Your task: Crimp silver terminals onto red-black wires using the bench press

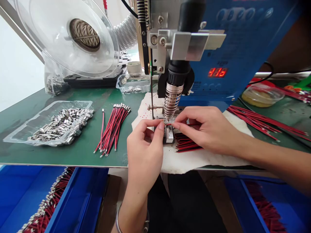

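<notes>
Under the tip of a soldering machine (173,94), my left hand (148,142) pinches something small that its fingers mostly hide. On the right of the tip, my right hand (206,129) has thumb and forefinger closed on a red wire (169,124). The fingertips of both hands are close together over a small metal fixture (169,134). Partly below my right hand, a bundle of red and black wires (186,143) lies on a white cloth (194,160). Wires with metal ends (114,126) lie on the green table left of my left hand.
A clear tray of small metal parts (60,124) is at the left. Behind stand a round transparent hood (55,42) and a small plastic box (133,84). More red wires (262,121) lie right. Blue bins (89,194) sit below the table edge.
</notes>
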